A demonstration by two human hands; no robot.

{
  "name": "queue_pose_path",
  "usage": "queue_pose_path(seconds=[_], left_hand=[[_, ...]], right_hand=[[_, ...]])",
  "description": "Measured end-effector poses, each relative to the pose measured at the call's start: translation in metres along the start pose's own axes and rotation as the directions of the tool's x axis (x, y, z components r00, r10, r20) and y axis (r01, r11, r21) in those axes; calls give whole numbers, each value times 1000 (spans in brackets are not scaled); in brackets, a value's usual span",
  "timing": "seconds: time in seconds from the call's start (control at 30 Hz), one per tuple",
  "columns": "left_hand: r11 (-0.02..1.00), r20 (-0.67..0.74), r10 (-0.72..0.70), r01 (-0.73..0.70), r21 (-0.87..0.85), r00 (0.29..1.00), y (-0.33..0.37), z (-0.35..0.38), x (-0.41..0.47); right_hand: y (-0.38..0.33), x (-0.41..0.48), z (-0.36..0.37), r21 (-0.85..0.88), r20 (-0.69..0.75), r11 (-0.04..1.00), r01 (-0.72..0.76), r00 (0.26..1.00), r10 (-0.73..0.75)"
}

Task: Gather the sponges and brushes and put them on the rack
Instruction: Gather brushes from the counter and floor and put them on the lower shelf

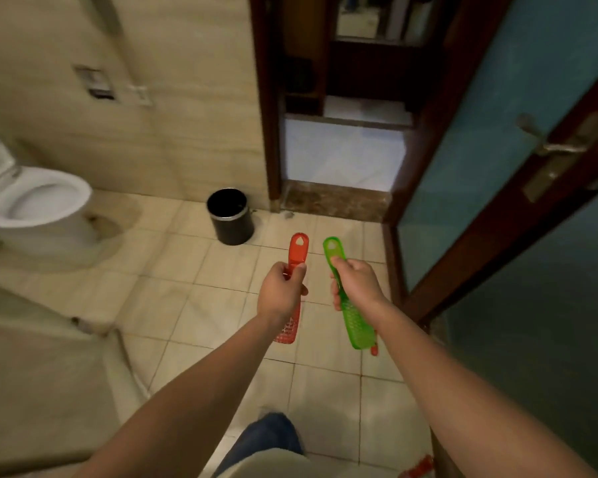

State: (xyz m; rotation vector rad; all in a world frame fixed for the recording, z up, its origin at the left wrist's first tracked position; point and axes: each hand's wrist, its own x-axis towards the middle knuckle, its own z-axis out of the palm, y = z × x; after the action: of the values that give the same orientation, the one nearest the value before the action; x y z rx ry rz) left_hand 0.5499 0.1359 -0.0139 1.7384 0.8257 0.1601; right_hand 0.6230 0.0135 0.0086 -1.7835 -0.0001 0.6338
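Observation:
My left hand [281, 292] is closed around the handle of a red plastic brush [297, 252], whose handle tip with a hanging hole points away from me and whose bristle head sticks out below my wrist. My right hand [355, 283] grips a green plastic brush [357, 326] the same way, handle tip forward, bristle head toward me. Both brushes are held above the tiled floor in the middle of the view. No rack or sponge shows in this view.
A black waste bin [231, 216] stands by the wall ahead. A white toilet [32, 205] is at the left. A dark wooden doorway [335, 198] lies ahead, with an open glass door [491, 160] at the right. A red object [420, 469] lies at the bottom right.

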Motion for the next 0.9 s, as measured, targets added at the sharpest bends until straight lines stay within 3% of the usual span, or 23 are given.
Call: queue_pose_path(seconds=[0.27,0.5,0.67,0.9], left_hand=[[990,-198,-56,29,-137,979,-15,-84,42],[970,-392,-105,7,-243,914,-31,-151,40],[950,-561,-195,13,-311,804,-51,-195,23],[897,-747,-377,13,-442,548,-78,-226,-23]], right_hand=[[-47,35,90,-70,229,995,66,972,-48],[-75,42,175,-117,485,976,181,868,-103],[-83,33,238,-177,671,950,256,738,-74],[-85,-2,299,-225,878,896,384,479,15]])
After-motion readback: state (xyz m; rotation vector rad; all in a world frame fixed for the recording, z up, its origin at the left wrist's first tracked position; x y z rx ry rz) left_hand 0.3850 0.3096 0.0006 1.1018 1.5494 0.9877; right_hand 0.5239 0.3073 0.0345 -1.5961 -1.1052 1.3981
